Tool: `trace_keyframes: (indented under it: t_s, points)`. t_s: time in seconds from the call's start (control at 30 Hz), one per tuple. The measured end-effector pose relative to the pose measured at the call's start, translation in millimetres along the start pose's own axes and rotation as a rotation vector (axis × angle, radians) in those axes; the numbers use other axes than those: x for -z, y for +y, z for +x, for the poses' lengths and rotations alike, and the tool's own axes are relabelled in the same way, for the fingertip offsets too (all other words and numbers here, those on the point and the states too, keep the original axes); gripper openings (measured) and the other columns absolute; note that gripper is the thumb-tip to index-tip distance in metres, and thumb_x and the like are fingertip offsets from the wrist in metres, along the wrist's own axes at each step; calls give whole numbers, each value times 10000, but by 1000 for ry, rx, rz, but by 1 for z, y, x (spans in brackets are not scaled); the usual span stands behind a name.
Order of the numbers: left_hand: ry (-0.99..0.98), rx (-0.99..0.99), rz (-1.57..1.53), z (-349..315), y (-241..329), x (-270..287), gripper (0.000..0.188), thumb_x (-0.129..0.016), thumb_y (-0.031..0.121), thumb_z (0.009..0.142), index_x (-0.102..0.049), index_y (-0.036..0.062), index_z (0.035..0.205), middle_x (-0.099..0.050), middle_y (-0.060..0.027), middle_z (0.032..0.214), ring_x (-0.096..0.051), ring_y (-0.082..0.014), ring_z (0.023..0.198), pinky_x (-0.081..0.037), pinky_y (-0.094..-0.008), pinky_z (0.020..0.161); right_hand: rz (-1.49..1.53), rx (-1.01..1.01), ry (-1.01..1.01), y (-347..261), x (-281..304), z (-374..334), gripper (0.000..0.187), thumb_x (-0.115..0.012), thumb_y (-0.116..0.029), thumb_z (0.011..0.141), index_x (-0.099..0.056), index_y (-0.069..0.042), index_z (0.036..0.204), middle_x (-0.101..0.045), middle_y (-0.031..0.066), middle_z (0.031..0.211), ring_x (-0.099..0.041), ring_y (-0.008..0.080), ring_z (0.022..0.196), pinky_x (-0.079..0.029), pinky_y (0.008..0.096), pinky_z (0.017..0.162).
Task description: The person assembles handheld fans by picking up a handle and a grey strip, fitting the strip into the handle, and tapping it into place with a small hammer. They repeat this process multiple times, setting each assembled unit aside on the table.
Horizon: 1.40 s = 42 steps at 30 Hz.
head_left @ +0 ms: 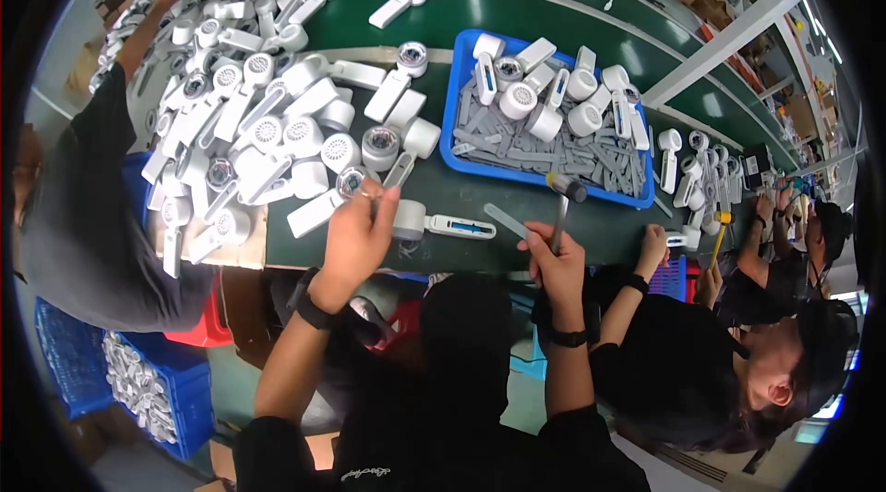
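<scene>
My left hand (358,238) is raised with bent, gathered fingers against the head of a white handheld fan (352,182); whatever lies between the fingertips is hidden. Just to its right, another white handheld fan (461,227) lies flat, its handle showing a slot with a blue part inside. In my right hand (559,263) is the handle of a hammer (566,186), its yellow and black head up near the blue tray. A grey plastic strip (506,220) slants from the table to the fingertips of that same hand.
A blue tray (544,178) holds grey strips and several fans. Many white fans (268,132) are heaped at the left of the green table (434,257). Co-workers sit on both sides; one person's hand (653,250) is close on the right. A blue crate (185,390) stands lower left.
</scene>
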State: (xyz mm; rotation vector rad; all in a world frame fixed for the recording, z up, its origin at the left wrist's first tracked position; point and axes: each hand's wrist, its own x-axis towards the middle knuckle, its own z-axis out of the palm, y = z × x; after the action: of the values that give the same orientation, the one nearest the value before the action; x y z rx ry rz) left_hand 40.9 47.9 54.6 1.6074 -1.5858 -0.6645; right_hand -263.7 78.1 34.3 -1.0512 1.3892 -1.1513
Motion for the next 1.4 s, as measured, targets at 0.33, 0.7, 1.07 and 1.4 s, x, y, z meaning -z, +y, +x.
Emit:
trace_keyframes:
  t_s: [0.33, 0.7, 1.07, 1.4]
  points:
    - [-61, -582, 296, 7, -14, -37, 313, -866, 265, 724, -785, 120, 989, -670, -7, 1091, -601, -221, 1007, -531, -349, 832, -337, 82, -138, 9, -41, 16, 188, -696, -111, 990, -757, -29, 1148, -668, -30, 793, -483, 6, 579, -354, 193, 514]
    - [-11, -667, 235, 13, -23, -47, 303, -855, 214, 735, -785, 124, 1015, -731, 46, 1089, -609, -182, 871, -550, -316, 728, -526, 64, -203, 5, -35, 28, 170, -705, -108, 981, -791, -52, 1117, -559, -70, 673, -454, 15, 621, -345, 232, 549]
    - [-178, -619, 158, 19, -13, -32, 370, -810, 136, 830, -725, 77, 1186, -749, -28, 1134, -616, -198, 824, -556, -330, 757, -219, -47, -134, 0, -30, 24, 214, -680, -112, 1004, -730, -4, 1181, -663, -3, 739, -458, 12, 535, -330, 209, 475]
    - [-528, 530, -1445, -8, 70, -18, 408, -562, 324, 1088, -641, 29, 1358, -623, -49, 1412, -624, -84, 886, -477, -246, 726, -52, 231, -187, -47, -43, -2, 214, -683, -98, 1010, -715, 17, 1186, -714, 41, 778, -441, 8, 505, -304, 199, 448]
